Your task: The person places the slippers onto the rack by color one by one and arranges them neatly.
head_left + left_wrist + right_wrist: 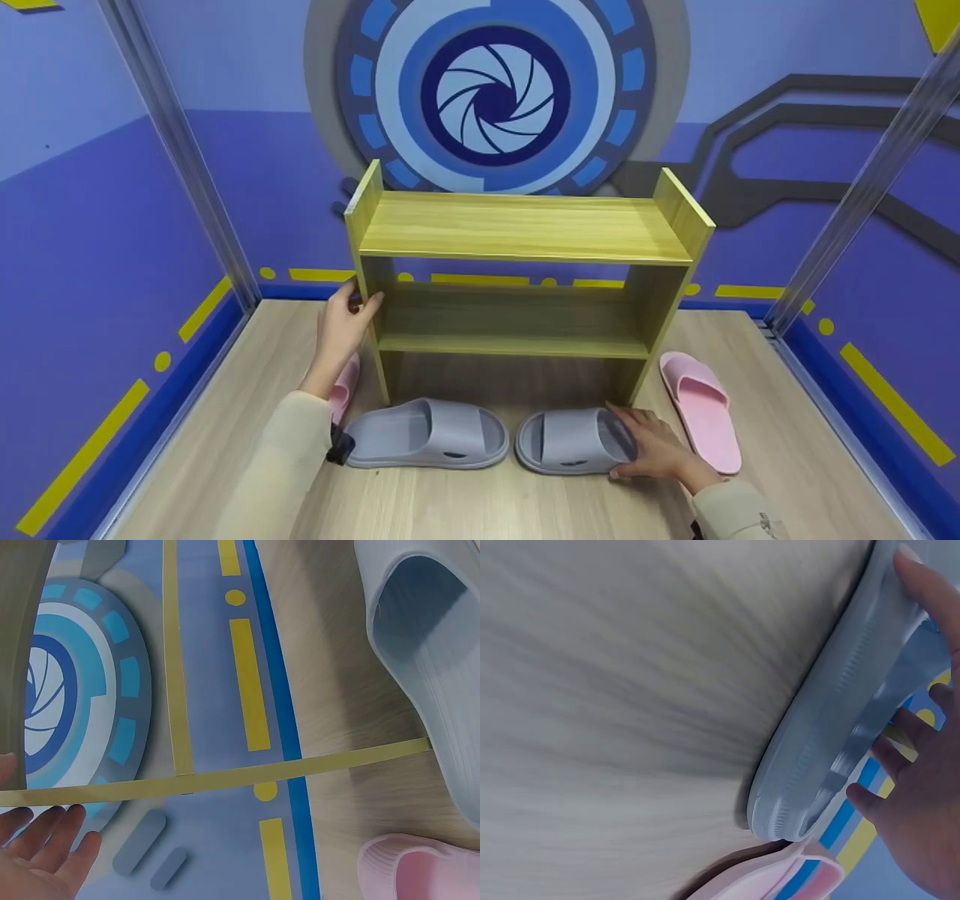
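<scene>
A yellow wood-grain shoe rack (517,225) stands upright at the back of the floor. My left hand (346,322) holds its left side panel, thumb on the inner side and fingers outside; in the left wrist view the fingers (46,844) lie beside the panel's edge. Two grey slippers lie in front of the rack, toes towards each other: the left slipper (420,433) lies free of both hands. At the heel of the right grey slipper (570,441) is my right hand (656,446), thumb on the near side, fingers on the far side.
One pink slipper (705,412) lies right of the rack. Another pink slipper (345,386) is partly hidden behind my left forearm. Blue printed walls (247,187) and metal posts (180,157) enclose the wood-grain floor (420,502).
</scene>
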Available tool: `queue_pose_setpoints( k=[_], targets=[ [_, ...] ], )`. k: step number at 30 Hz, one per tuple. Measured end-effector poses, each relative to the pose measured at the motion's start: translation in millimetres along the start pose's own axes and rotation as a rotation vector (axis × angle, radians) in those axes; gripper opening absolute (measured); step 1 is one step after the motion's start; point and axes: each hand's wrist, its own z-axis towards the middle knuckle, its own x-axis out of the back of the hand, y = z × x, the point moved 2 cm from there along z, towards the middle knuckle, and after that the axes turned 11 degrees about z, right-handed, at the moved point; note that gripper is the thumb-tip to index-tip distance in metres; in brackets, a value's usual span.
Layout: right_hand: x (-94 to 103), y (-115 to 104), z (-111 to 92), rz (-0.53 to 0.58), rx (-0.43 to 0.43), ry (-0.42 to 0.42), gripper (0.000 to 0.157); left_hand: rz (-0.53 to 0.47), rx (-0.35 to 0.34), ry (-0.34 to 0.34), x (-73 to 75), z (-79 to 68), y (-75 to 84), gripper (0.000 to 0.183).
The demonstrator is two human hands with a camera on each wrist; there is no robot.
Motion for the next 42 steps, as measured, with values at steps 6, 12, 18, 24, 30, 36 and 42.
queue_pose_setpoints(
  k=[6, 12, 18, 24, 30, 36, 42],
  targets=[
    [-2.5, -0.6, 0.8, -0.049, -0.021, -0.038, 0.104, 0.052, -0.008, 0.024, 0.0, 2.2, 0.2, 0.035],
    [-4.2, 0.2, 0.8, -0.068, -0.025, -0.054, 0.106, 0.048, -0.023, 0.062, 0.8, 3.4, 0.5, 0.031],
    [-3.1, -0.5, -1.7, -0.058, -0.066, -0.084, 0.108, 0.058, -0.025, 0.097, 1.5, 2.5, -0.4, 0.032],
    [-3.3, -0.6, -5.9, -0.018, -0.073, -0.078, 0.107, 0.074, -0.046, 0.112, 2.6, 2.0, -0.1, 0.024],
    [-3.1, 0.2, -11.8, -0.013, -0.064, -0.046, 0.106, 0.065, -0.07, 0.106, 2.0, 2.2, -0.5, 0.021],
    [6.7, -0.6, -14.4, -0.034, -0.044, 0.016, 0.104, 0.055, -0.082, 0.1, 1.8, 2.7, -0.6, 0.02],
    [22.3, -7.5, -14.4, -0.037, -0.04, 0.053, 0.103, 0.057, -0.089, 0.107, 2.3, 4.2, -1.4, 0.018]
  ],
)
